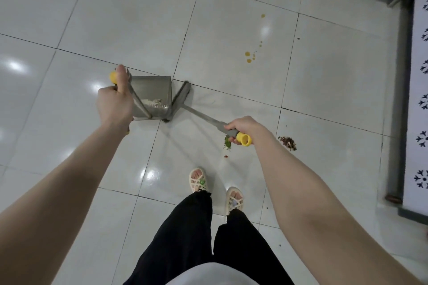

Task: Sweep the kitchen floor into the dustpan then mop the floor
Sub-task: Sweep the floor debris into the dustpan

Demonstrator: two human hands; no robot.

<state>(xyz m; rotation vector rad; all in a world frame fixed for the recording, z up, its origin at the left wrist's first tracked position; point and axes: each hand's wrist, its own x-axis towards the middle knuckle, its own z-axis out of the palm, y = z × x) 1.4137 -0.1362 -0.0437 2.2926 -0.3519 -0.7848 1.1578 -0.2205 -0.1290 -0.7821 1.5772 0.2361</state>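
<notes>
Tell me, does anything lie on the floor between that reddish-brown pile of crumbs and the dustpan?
Nothing solid. Between the reddish-brown pile and the dustpan lies bare tile and a small clump of green scraps, itself to be swept. The broom, held by the right hand, rests at the dustpan's mouth.

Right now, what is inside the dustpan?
A small pile of pale crumbs lies in the dustpan. The left hand, gripping the pan's handle, covers the pan's left part, so anything lying there cannot be seen.
</notes>
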